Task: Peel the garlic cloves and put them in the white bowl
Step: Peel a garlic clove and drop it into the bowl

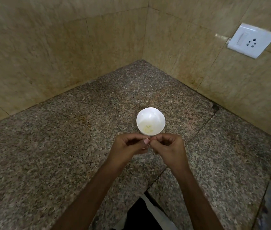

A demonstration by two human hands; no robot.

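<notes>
Granite, speckled brown and grey, formed the desk [61, 146] that filled the corner between two tiled walls. Left of centre, the left hand [128, 145] was curled, its thumb and forefinger pinched shut on a small pale object, judged to be a garlic clove [146, 140]; only a sliver of it showed at the thumbnail, too small to tell how much skin remained. Touching it from the other side, the right hand [168, 145] closed its fingertips on the same spot, so both grips met over the clove, held in the air just in front of the white bowl [150, 120]. The step in hand appeared to be peeling: one grip steadying the clove, the other working at the skin. The next move would probably call for a firm pinch of the loosened skin and a pull away from the steadied clove, then a short reach forward to drop the clove over the near rim. The bowl stood upright on the desk, glossy and mostly bare inside, with a few small yellowish pieces, probably peeled garlic, lying near its front wall. Far right, a white switch-and-socket plate [251, 40] sat on the wall, well apart from the work.
</notes>
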